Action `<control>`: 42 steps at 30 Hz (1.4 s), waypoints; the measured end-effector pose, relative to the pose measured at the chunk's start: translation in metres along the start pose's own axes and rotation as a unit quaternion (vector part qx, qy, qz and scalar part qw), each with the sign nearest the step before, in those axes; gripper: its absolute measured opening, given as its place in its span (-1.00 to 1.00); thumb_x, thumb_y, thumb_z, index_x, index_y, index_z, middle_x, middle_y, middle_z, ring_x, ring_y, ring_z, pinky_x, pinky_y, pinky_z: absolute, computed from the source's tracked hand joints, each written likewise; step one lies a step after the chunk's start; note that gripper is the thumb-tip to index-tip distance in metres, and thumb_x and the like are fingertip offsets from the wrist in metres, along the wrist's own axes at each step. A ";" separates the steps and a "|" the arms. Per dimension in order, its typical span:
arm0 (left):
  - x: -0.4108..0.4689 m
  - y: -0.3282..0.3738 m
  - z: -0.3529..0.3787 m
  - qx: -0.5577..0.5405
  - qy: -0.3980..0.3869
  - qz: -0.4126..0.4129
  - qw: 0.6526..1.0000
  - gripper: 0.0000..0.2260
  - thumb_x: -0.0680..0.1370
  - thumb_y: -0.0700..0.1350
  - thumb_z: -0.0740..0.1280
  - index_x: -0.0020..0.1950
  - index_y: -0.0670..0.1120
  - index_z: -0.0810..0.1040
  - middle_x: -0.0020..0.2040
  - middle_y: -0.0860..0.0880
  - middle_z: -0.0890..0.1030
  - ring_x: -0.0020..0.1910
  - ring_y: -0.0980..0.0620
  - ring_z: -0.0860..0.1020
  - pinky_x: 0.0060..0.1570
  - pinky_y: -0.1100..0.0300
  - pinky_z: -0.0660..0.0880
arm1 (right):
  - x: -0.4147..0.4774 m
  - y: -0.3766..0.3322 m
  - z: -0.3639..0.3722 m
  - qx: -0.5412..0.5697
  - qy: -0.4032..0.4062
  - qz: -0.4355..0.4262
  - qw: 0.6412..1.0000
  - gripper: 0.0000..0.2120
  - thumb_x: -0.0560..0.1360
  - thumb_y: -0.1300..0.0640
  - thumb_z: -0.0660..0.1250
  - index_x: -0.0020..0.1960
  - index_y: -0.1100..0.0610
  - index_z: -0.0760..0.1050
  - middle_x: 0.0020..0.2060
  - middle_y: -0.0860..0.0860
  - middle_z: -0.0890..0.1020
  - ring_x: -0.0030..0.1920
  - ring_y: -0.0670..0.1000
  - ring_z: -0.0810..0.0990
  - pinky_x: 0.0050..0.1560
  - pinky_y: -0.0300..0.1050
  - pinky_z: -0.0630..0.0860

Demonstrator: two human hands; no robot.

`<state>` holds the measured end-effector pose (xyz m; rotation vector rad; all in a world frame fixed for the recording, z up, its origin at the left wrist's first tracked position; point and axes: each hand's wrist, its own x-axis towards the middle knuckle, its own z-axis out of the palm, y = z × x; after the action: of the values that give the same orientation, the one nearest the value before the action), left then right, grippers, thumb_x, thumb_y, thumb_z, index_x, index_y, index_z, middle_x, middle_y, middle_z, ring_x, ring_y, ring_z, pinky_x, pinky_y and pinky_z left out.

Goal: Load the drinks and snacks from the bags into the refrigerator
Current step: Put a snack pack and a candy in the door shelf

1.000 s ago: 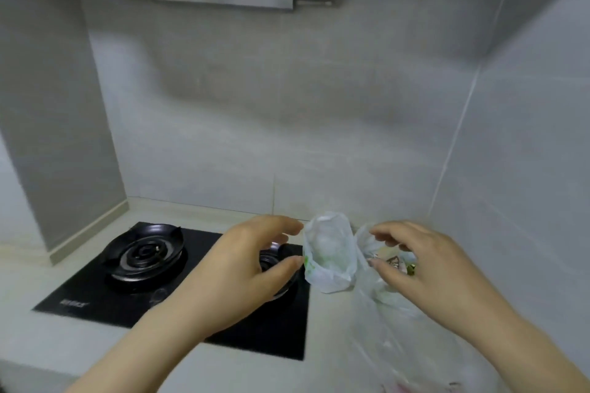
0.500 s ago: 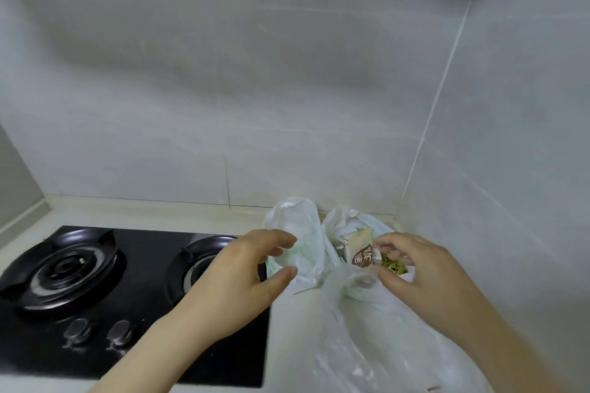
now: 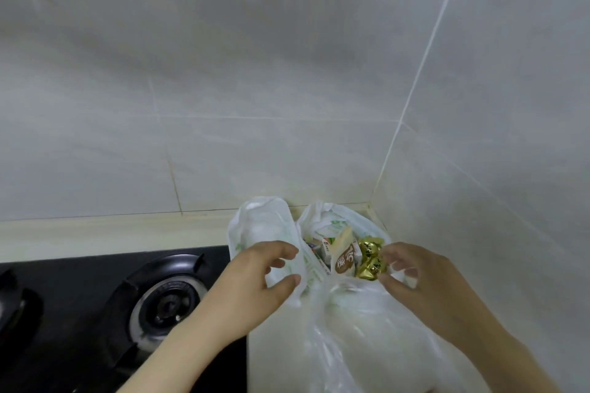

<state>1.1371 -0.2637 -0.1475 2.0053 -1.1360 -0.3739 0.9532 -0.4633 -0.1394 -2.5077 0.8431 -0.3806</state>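
The job had hardly begun: the left hand (image 3: 265, 274) and the right hand (image 3: 424, 281) each pinched a side of the plastic bag (image 3: 367, 329) in the back right corner of the worktop (image 3: 95, 233), holding it open, with the snacks (image 3: 370, 260) all inside and no fridge in sight.

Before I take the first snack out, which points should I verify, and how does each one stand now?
1. Bag mouth open: ok. The left hand and right hand hold the bag apart.
2. Snacks reachable: ok. A gold packet and a brown pack show on top.
3. One hand free to pick: not ok. Each grip is on the bag.
4. Burner off: ok. No flame shows.
5. Drinks in the bag: cannot tell. The plastic hides the lower part.
6. Refrigerator open: cannot tell. It is not in view.
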 end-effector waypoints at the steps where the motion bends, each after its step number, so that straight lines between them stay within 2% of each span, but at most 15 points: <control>1: 0.005 -0.003 0.002 -0.001 -0.007 -0.005 1.000 -0.73 0.50 0.02 0.37 0.20 0.15 0.51 0.14 0.29 0.52 0.08 0.36 0.49 0.15 0.37 0.44 | 0.003 0.004 0.002 0.002 -0.003 0.006 1.000 -0.72 0.41 0.01 0.46 0.11 -0.10 0.55 -0.08 -0.25 0.62 -0.05 -0.28 0.57 0.03 -0.26 0.55; 8: 0.040 -0.019 0.015 -0.003 -0.018 -0.036 0.999 -0.75 0.50 0.02 0.38 0.18 0.16 0.51 0.09 0.30 0.54 0.05 0.41 0.49 0.02 0.53 0.39 | 0.039 0.027 0.018 0.038 -0.027 0.031 0.998 -0.71 0.44 0.05 0.44 0.14 -0.07 0.55 -0.02 -0.22 0.62 -0.02 -0.24 0.58 0.08 -0.20 0.54; 14: 0.076 -0.025 0.048 0.001 -0.030 -0.067 0.997 -0.74 0.51 0.01 0.37 0.19 0.14 0.51 0.08 0.26 0.55 0.04 0.34 0.51 0.09 0.43 0.44 | 0.070 0.062 0.036 0.076 -0.065 0.046 0.994 -0.71 0.45 0.08 0.44 0.16 -0.06 0.54 -0.04 -0.26 0.59 0.00 -0.23 0.56 0.09 -0.23 0.52; 19: 0.109 -0.033 0.084 0.016 -0.054 -0.093 0.994 -0.73 0.52 0.00 0.36 0.22 0.10 0.50 0.09 0.22 0.55 0.03 0.29 0.52 0.08 0.37 0.47 | 0.095 0.098 0.049 0.099 -0.078 0.074 0.989 -0.73 0.44 0.09 0.44 0.07 -0.16 0.50 -0.04 -0.22 0.62 0.00 -0.22 0.58 0.11 -0.13 0.55; 23: 0.129 -0.043 0.110 0.043 -0.061 -0.119 0.990 -0.67 0.51 0.03 0.36 0.27 0.07 0.49 0.13 0.17 0.55 0.04 0.22 0.54 0.10 0.27 0.49 | 0.106 0.124 0.059 0.115 -0.080 0.096 0.985 -0.74 0.44 0.13 0.45 0.12 -0.01 0.57 -0.03 -0.18 0.62 0.01 -0.17 0.59 0.04 -0.14 0.58; 26: 0.140 -0.050 0.123 0.051 -0.066 -0.134 0.987 -0.63 0.50 0.05 0.37 0.29 0.07 0.46 0.17 0.15 0.52 0.04 0.22 0.54 0.10 0.25 0.50 | 0.107 0.136 0.066 0.126 -0.074 0.107 0.984 -0.76 0.46 0.13 0.43 0.12 -0.02 0.56 -0.04 -0.17 0.62 -0.01 -0.19 0.58 0.03 -0.22 0.55; 29: 0.152 -0.053 0.134 0.049 -0.075 -0.138 0.986 -0.64 0.51 0.03 0.36 0.28 0.06 0.45 0.16 0.12 0.52 0.02 0.19 0.55 0.07 0.23 0.51 | 0.105 0.145 0.072 0.139 -0.082 0.132 0.978 -0.78 0.48 0.12 0.41 0.10 -0.08 0.55 -0.06 -0.20 0.61 -0.04 -0.20 0.56 -0.04 -0.07 0.62; 33: 0.167 -0.056 0.148 0.043 -0.080 -0.144 0.985 -0.66 0.50 0.03 0.37 0.26 0.02 0.48 0.14 0.09 0.55 -0.01 0.17 0.56 0.04 0.22 0.51 | 0.105 0.156 0.079 0.147 -0.092 0.148 0.974 -0.74 0.47 0.14 0.41 0.15 -0.02 0.56 -0.05 -0.16 0.61 -0.03 -0.14 0.58 -0.04 0.05 0.63; 35: 0.173 -0.056 0.155 0.038 -0.086 -0.147 0.985 -0.66 0.50 0.01 0.37 0.26 -0.01 0.48 0.14 0.07 0.55 -0.03 0.14 0.56 0.01 0.25 0.50 | 0.106 0.159 0.082 0.147 -0.091 0.150 0.974 -0.73 0.46 0.16 0.41 0.15 0.01 0.57 -0.07 -0.16 0.61 -0.03 -0.14 0.58 -0.03 0.02 0.62; 39: 0.185 -0.054 0.167 0.045 -0.096 -0.146 0.984 -0.64 0.50 0.02 0.37 0.27 -0.01 0.48 0.09 0.05 0.56 -0.06 0.08 0.54 -0.03 0.18 0.50 | 0.113 0.164 0.090 0.124 -0.074 0.151 0.978 -0.75 0.46 0.15 0.42 0.14 0.07 0.58 -0.09 -0.12 0.61 -0.07 -0.18 0.56 -0.07 -0.23 0.54; 42: 0.192 -0.055 0.174 0.059 -0.100 -0.142 0.983 -0.72 0.51 0.01 0.35 0.20 -0.01 0.51 -0.05 0.08 0.53 -0.13 0.10 0.49 -0.21 0.27 0.40 | 0.123 0.165 0.097 0.098 -0.059 0.145 0.983 -0.75 0.46 0.15 0.41 0.14 0.08 0.57 -0.11 -0.11 0.59 -0.09 -0.16 0.55 -0.18 -0.42 0.38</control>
<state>1.1741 -0.4904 -0.2788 2.2825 -1.0111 -0.6793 1.0046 -0.6230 -0.2923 -2.1640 1.0486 -0.2029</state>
